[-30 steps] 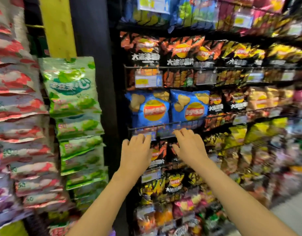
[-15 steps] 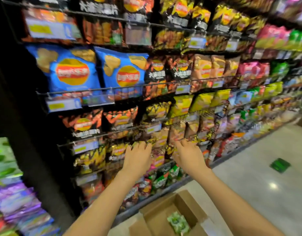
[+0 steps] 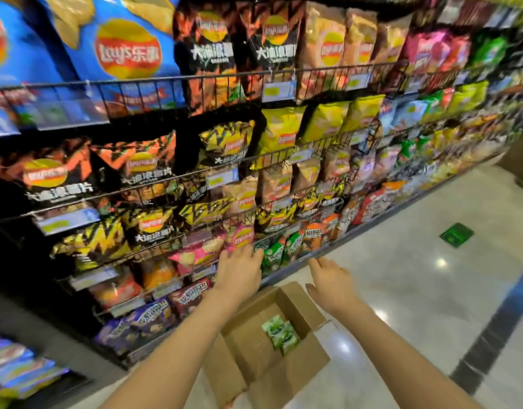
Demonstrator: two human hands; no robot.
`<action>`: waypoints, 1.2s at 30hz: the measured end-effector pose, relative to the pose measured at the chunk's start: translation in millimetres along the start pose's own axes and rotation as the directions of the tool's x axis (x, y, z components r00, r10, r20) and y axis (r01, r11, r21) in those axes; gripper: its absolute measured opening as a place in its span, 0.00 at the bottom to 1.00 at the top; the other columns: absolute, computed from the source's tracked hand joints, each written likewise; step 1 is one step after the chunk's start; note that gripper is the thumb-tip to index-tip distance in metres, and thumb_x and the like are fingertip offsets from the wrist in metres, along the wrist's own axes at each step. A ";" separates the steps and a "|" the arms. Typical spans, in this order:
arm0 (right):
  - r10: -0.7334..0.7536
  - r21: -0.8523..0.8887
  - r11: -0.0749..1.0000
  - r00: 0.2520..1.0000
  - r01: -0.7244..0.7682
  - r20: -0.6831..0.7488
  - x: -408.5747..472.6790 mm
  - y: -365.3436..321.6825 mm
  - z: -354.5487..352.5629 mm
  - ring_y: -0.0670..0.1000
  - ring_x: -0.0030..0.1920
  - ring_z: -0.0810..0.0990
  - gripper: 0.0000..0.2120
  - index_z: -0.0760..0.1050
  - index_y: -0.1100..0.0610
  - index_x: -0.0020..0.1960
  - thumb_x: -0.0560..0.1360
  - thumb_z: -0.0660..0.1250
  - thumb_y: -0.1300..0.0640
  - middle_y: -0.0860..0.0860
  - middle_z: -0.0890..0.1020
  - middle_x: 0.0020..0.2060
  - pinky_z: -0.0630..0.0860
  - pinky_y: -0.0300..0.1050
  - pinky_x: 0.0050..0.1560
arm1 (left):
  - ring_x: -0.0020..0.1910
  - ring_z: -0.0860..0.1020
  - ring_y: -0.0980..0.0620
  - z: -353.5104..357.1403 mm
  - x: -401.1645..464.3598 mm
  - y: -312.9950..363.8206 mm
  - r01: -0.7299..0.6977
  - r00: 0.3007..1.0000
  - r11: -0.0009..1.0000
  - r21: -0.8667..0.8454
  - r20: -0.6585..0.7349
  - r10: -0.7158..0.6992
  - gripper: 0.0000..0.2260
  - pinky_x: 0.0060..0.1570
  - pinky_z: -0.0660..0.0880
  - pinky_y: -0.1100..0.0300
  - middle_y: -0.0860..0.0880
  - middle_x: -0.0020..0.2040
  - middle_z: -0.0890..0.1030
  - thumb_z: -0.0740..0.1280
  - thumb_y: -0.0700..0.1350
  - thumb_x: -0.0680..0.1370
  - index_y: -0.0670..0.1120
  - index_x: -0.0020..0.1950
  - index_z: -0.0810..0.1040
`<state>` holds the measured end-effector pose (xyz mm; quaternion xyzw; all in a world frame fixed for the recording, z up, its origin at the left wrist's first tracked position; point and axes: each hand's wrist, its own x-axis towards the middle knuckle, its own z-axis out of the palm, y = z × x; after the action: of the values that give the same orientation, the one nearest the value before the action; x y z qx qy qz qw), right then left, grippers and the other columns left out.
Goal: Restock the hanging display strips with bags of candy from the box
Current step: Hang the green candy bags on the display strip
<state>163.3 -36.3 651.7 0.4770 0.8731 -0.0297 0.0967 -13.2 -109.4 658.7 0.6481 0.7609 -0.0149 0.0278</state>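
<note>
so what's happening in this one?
A person is restocking in a snack aisle. Both the left hand and the right hand are empty, fingers extended, reaching down toward the open brown cardboard box on the floor. A few green candy bags lie inside; none picked up yet.

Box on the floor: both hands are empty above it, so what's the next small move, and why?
Probably lower the right hand into the open cardboard box and grip one of the green candy bags. Both hands are open and hold nothing, the left hand hovers in front of the chip shelves, and the green bags lie loose at the box's bottom, nearer the right hand.
</note>
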 end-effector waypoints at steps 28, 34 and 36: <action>-0.069 0.125 0.992 0.826 -0.002 0.560 170.8 108.5 189.1 0.57 0.64 0.70 0.24 0.56 0.55 0.72 0.78 0.58 0.54 0.56 0.69 0.64 0.73 0.49 0.57 | 0.67 0.68 0.41 205.1 174.6 45.6 0.237 0.807 0.968 -0.079 0.570 -0.151 0.22 0.60 0.69 0.48 0.43 0.71 0.65 0.57 0.44 0.80 0.44 0.73 0.58; -0.074 0.205 0.977 0.788 -0.066 0.611 211.7 127.2 239.4 0.57 0.61 0.74 0.23 0.57 0.54 0.71 0.78 0.59 0.54 0.56 0.71 0.62 0.74 0.48 0.56 | 0.64 0.70 0.42 267.5 197.6 61.2 0.295 0.769 0.954 -0.056 0.606 -0.203 0.20 0.62 0.67 0.48 0.43 0.68 0.68 0.57 0.43 0.79 0.45 0.71 0.61; -0.082 0.239 0.967 0.786 -0.085 0.613 222.7 130.6 258.8 0.57 0.63 0.73 0.23 0.57 0.54 0.72 0.79 0.59 0.52 0.56 0.71 0.64 0.72 0.48 0.58 | 0.64 0.71 0.42 288.9 202.4 65.6 0.318 0.752 0.947 -0.054 0.622 -0.218 0.20 0.61 0.67 0.49 0.43 0.67 0.68 0.58 0.42 0.78 0.44 0.70 0.63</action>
<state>192.0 181.6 359.5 0.4498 0.7815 -0.2957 0.3153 26.1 83.6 358.8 0.4883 0.7951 -0.1666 0.3188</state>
